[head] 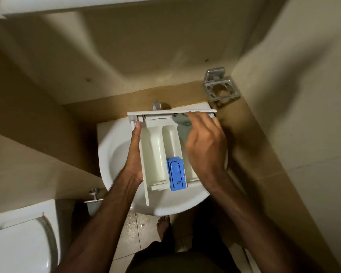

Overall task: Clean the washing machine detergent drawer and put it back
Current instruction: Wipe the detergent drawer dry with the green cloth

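Note:
The white detergent drawer is held over the white sink, its front panel pointing away from me. A blue siphon cap sits in its middle compartment near me. My left hand grips the drawer's left side, thumb along the wall. My right hand holds a grey cloth pressed into the right compartment near the front panel. That compartment is mostly hidden by the hand.
A metal tap stands behind the sink. A metal holder is fixed on the wall at the right. A white toilet sits at the lower left. My bare foot stands on the tiled floor below the sink.

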Available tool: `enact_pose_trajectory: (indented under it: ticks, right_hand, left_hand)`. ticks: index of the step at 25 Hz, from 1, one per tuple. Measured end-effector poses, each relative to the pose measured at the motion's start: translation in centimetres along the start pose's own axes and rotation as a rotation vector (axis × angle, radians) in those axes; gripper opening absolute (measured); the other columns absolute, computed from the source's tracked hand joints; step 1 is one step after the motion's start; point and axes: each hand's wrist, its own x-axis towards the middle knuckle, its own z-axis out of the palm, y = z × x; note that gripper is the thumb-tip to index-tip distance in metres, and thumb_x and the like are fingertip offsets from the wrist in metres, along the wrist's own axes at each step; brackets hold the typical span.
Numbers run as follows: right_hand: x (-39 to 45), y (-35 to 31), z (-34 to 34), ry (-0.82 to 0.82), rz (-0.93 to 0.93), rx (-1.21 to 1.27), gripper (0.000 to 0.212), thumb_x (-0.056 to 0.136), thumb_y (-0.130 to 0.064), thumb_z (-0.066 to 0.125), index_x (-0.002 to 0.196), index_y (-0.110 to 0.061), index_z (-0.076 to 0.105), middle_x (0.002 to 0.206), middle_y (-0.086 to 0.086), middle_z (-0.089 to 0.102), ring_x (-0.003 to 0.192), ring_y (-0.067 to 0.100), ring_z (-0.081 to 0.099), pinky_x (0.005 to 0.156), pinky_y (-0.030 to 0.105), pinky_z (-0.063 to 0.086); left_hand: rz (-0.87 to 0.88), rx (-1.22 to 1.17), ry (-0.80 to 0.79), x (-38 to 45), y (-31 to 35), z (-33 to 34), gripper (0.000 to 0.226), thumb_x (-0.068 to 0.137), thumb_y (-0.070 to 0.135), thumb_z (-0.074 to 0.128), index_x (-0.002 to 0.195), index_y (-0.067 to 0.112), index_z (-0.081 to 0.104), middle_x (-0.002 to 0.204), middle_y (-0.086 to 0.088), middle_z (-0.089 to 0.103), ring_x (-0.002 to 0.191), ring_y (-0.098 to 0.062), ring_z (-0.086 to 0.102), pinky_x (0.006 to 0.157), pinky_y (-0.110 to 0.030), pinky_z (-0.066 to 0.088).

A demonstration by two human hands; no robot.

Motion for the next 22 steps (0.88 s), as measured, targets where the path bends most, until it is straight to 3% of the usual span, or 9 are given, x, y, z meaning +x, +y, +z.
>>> enact_pose_trajectory:
  ticks: [3, 6, 9, 12, 14, 16, 17, 20, 22]
  right_hand:
    - [-0.5, -1.6, -2.0, 0.038, 0.235, 0.255, 0.035, 0.099, -0.007, 0.052, 0.127, -0.01, 0.072, 0.112, 0.002, 0.076, 0.099, 0.018, 0.07, 0.084, 0.035, 0.058]
    - [-0.2, -2.1, -2.6, -0.102, 0.374, 0.462, 0.025, 0.095, -0.012, 0.064, 0.119, -0.018, 0.068, 0.096, -0.009, 0.075, 0.089, 0.008, 0.072, 0.072, 0.043, 0.062]
    - [-1.2, -2.5, -0.9, -0.217, 0.241, 0.312, 0.009, 0.091, -0.01, 0.069, 0.099, -0.014, 0.073, 0.094, -0.003, 0.073, 0.08, 0.018, 0.071, 0.066, 0.044, 0.061]
    - [-1.9, -2.9, 0.5, -0.273, -0.012, -0.022, 0.006, 0.083, -0.004, 0.077, 0.081, -0.008, 0.073, 0.097, 0.007, 0.062, 0.063, 0.023, 0.061, 0.052, 0.031, 0.057]
    - [-2.4, -3.6, 0.2, -0.415, -0.047, -0.083, 0.016, 0.086, -0.022, 0.076, 0.089, -0.007, 0.073, 0.105, 0.009, 0.057, 0.076, 0.024, 0.062, 0.054, 0.033, 0.057]
    - [-3.0, -3.9, -0.1, -0.572, -0.024, -0.157, 0.044, 0.088, -0.044, 0.069, 0.113, -0.007, 0.07, 0.121, 0.01, 0.053, 0.098, 0.025, 0.06, 0.067, 0.035, 0.055]
    - [-3.0, -3.8, -0.2, -0.619, -0.036, -0.179, 0.046, 0.09, -0.044, 0.066, 0.117, -0.008, 0.067, 0.126, 0.01, 0.051, 0.103, 0.025, 0.058, 0.071, 0.036, 0.054]
    - [-2.2, -3.0, -0.3, -0.66, -0.023, -0.027, 0.022, 0.101, -0.023, 0.055, 0.107, -0.006, 0.067, 0.119, 0.008, 0.055, 0.099, 0.028, 0.062, 0.077, 0.041, 0.055]
    - [-1.7, -2.9, -0.4, -0.584, 0.049, 0.027, 0.016, 0.101, -0.013, 0.055, 0.109, -0.006, 0.067, 0.117, 0.009, 0.061, 0.096, 0.028, 0.065, 0.079, 0.04, 0.053]
  left_hand:
    - [0.0, 0.002, -0.03, 0.0, 0.2, -0.1, 0.072, 0.089, 0.077, 0.039, 0.116, 0.021, 0.076, 0.105, -0.007, 0.077, 0.092, -0.024, 0.074, 0.078, -0.034, 0.061]
    - [-0.013, -0.022, -0.028, 0.4, 0.1, -0.5, 0.081, 0.087, 0.082, 0.041, 0.126, 0.019, 0.072, 0.126, -0.014, 0.069, 0.11, -0.029, 0.067, 0.101, -0.044, 0.051]
    - [-0.016, -0.024, -0.087, 0.2, 0.0, -0.4, 0.087, 0.087, 0.082, 0.038, 0.134, 0.014, 0.067, 0.125, -0.015, 0.07, 0.114, -0.029, 0.066, 0.104, -0.043, 0.047]
    - [-0.011, -0.02, -0.104, 0.2, 0.1, -0.3, 0.089, 0.085, 0.081, 0.041, 0.138, 0.013, 0.063, 0.123, -0.014, 0.07, 0.111, -0.027, 0.068, 0.096, -0.039, 0.054]
    - [-0.019, -0.018, -0.107, 0.1, 0.3, -0.1, 0.092, 0.08, 0.081, 0.047, 0.14, 0.013, 0.061, 0.122, -0.014, 0.07, 0.11, -0.026, 0.069, 0.092, -0.037, 0.057]
    - [-0.023, -0.035, -0.109, 0.1, 0.5, -0.1, 0.092, 0.079, 0.08, 0.048, 0.141, 0.013, 0.061, 0.124, -0.015, 0.07, 0.111, -0.026, 0.069, 0.09, -0.036, 0.059]
    - [-0.013, -0.015, -0.103, 0.0, 0.7, 0.0, 0.09, 0.08, 0.08, 0.047, 0.139, 0.014, 0.062, 0.123, -0.014, 0.071, 0.108, -0.026, 0.071, 0.087, -0.035, 0.06]
    - [-0.004, 0.016, -0.104, 0.0, 0.6, -0.2, 0.082, 0.084, 0.079, 0.04, 0.13, 0.016, 0.068, 0.106, -0.01, 0.075, 0.09, -0.023, 0.074, 0.074, -0.031, 0.06]
    - [-0.005, -0.008, -0.1, 0.0, 0.7, -0.2, 0.076, 0.085, 0.077, 0.042, 0.122, 0.018, 0.073, 0.107, -0.01, 0.075, 0.094, -0.024, 0.072, 0.082, -0.034, 0.058]
